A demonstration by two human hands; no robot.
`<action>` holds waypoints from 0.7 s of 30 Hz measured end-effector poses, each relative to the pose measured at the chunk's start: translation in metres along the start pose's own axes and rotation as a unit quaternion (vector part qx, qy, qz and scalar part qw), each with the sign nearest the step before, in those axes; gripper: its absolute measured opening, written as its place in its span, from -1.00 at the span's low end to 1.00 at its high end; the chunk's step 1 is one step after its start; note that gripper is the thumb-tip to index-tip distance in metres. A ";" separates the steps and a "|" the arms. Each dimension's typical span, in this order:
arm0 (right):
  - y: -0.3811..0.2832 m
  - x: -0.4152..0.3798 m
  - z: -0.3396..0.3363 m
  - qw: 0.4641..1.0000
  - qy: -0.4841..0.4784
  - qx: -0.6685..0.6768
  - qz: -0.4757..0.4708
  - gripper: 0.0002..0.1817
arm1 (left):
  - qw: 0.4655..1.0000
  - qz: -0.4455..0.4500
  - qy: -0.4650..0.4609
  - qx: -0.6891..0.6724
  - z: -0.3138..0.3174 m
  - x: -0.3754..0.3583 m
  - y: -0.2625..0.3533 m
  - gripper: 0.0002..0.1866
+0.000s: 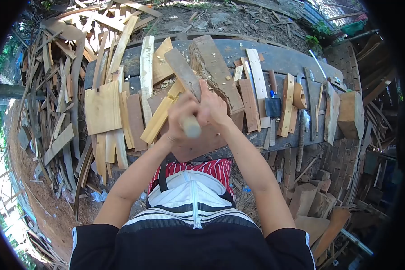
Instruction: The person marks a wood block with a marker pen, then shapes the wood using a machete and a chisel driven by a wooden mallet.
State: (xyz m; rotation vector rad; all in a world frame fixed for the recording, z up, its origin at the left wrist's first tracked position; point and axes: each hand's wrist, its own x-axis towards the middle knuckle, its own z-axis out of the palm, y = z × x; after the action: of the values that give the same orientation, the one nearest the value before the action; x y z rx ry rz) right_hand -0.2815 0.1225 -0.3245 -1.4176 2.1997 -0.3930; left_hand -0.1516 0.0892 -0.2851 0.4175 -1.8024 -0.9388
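Observation:
My left hand (182,113) is blurred and closed around a pale, round-ended wooden handle (192,128) that points towards me. What the handle belongs to is hidden by my hands. Close against it, my right hand (213,107) grips the near end of a grey-brown wooden strip (182,67), thumb stretched along it. The strip slants away to the upper left. Below my hands lies a wide reddish-brown board (200,143). A yellowish wood strip (158,119) lies tilted just left of my left hand. Beyond my right hand rests a thick rough plank (218,67).
Several boards and strips cover the dark bench (281,56), among them a square light board (103,107). To the right lie a dark-bladed tool (273,107) and a wooden block with a hole (299,96). Scrap wood (63,67) is heaped at left; chunks (303,198) lie lower right.

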 end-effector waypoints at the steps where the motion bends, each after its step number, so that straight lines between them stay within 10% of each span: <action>1: -0.003 -0.002 0.000 1.000 0.010 0.002 0.003 -0.18 | 0.996 -0.045 0.074 0.004 -0.008 0.010 -0.006 -0.80; 3: -0.007 -0.004 -0.005 1.000 -0.002 0.010 0.017 -0.14 | 0.942 -0.267 0.157 -0.128 -0.035 0.043 0.002 -0.80; 6: -0.009 -0.004 -0.008 1.000 -0.008 0.001 0.024 -0.14 | 0.887 -0.302 0.249 -0.244 -0.081 0.057 -0.053 -0.76; 8: -0.009 -0.004 -0.007 1.000 -0.004 -0.002 0.023 -0.14 | 0.761 -0.370 0.415 -0.334 -0.109 0.040 -0.099 -0.74; 19: -0.005 -0.006 0.002 0.999 0.007 0.024 0.025 -0.10 | 0.699 -0.327 0.574 -0.272 -0.189 0.000 -0.108 -0.66; 21: -0.004 -0.005 0.008 0.999 0.018 0.025 0.027 -0.11 | 0.623 -0.370 0.679 -0.119 -0.186 -0.003 -0.111 -0.57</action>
State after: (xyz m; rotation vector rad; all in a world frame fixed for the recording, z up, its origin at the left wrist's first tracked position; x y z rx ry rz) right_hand -0.2726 0.1257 -0.3277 -1.3309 2.2372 -0.4546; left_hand 0.0009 -0.0554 -0.3380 1.3102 -0.0237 -0.8962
